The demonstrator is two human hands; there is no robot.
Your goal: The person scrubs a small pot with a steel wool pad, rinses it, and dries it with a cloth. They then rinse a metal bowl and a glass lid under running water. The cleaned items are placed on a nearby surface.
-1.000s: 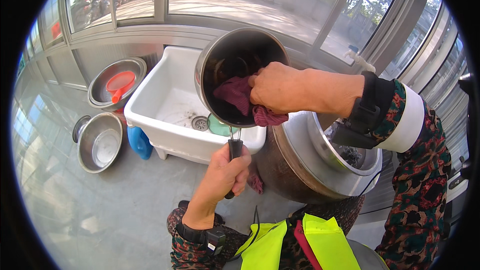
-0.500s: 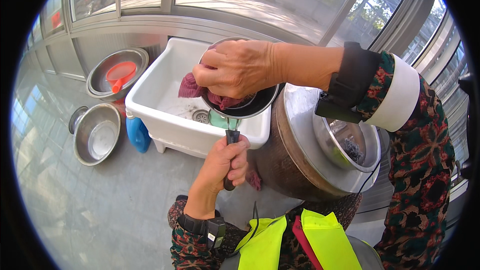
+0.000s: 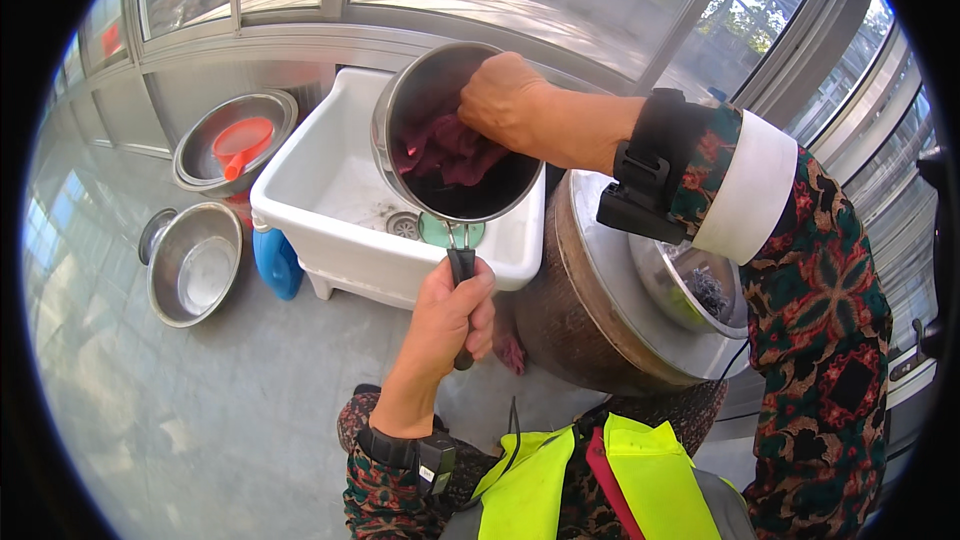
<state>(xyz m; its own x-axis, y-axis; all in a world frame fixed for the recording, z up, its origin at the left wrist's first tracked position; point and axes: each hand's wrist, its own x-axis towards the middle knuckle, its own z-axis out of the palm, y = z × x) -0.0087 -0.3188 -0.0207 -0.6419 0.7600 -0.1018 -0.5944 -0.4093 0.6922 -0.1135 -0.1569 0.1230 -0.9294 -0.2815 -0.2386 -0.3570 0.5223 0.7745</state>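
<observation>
My left hand (image 3: 450, 315) is wrapped round the black handle of a metal saucepan (image 3: 384, 130). The pan is tilted with its opening toward me, above the white sink (image 3: 350, 268). Inside it, my right hand (image 3: 508, 105) grips a dark red cloth (image 3: 450, 152) that lies bunched against the inner wall; its fingertips are partly hidden. Below the pan, the sink's drain (image 3: 403, 226) shows beside a flat green thing (image 3: 434, 232), which the pan partly covers.
Right of the sink stands a large brown drum (image 3: 575, 315), its top carrying a metal bowl (image 3: 668, 275) with a grey scourer (image 3: 708, 292). At left are a metal basin (image 3: 195, 265), a red plastic scoop (image 3: 243, 143) in another basin, and a blue jug (image 3: 277, 265). Reddish cloth (image 3: 511, 352) lies on the floor.
The saucepan has tipped up toward me and shows more of its inside. My right hand has shifted right and slightly up, and the cloth now lies wholly within the pan.
</observation>
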